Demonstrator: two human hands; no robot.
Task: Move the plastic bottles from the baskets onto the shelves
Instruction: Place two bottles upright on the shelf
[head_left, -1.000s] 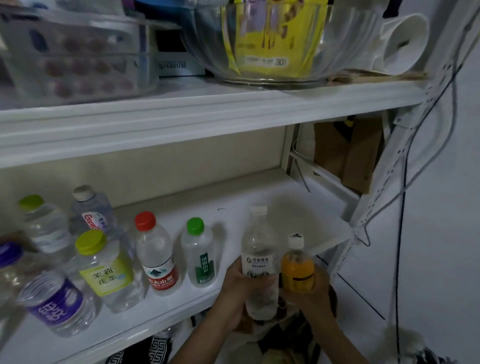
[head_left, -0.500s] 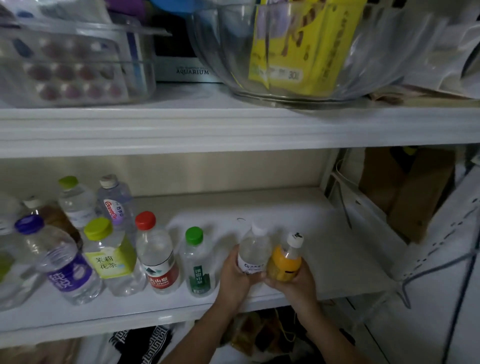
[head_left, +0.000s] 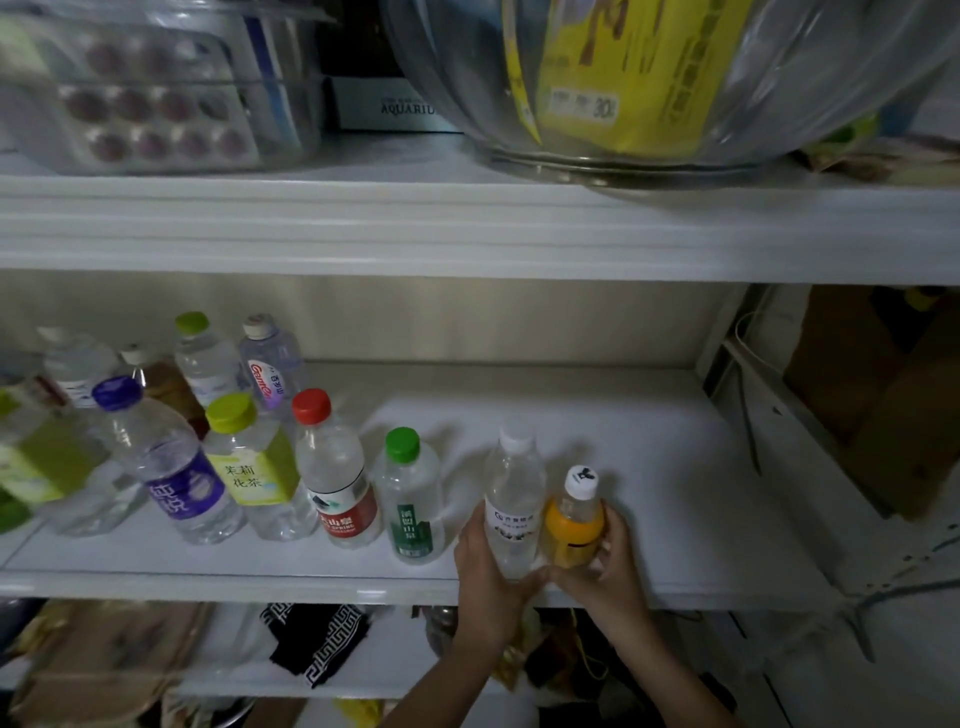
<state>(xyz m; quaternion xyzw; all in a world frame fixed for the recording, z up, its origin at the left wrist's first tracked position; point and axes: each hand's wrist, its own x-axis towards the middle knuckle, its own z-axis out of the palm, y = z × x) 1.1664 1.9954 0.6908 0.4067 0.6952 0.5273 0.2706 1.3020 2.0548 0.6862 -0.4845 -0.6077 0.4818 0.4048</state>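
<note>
Bottles stand upright side by side: left hand (head_left: 485, 571) grips the clear bottle (head_left: 513, 506), right hand (head_left: 610, 564) grips the orange bottle (head_left: 574, 525), seemingly resting on the shelf (head_left: 675, 493).

A single wide-angle view, worn on the head, faces a white rack almost square-on from close range, tilted slightly down. The middle shelf (head_left: 597, 415) fills the centre of the frame, and the upper shelf (head_left: 467, 223) crosses the upper third. A glass bowl (head_left: 831, 78) is cut off at the upper right. The left hand (head_left: 488, 577) on a clear bottle (head_left: 511, 499) and the right hand (head_left: 610, 566) on an orange bottle (head_left: 574, 530) enter from the bottom centre.
</note>
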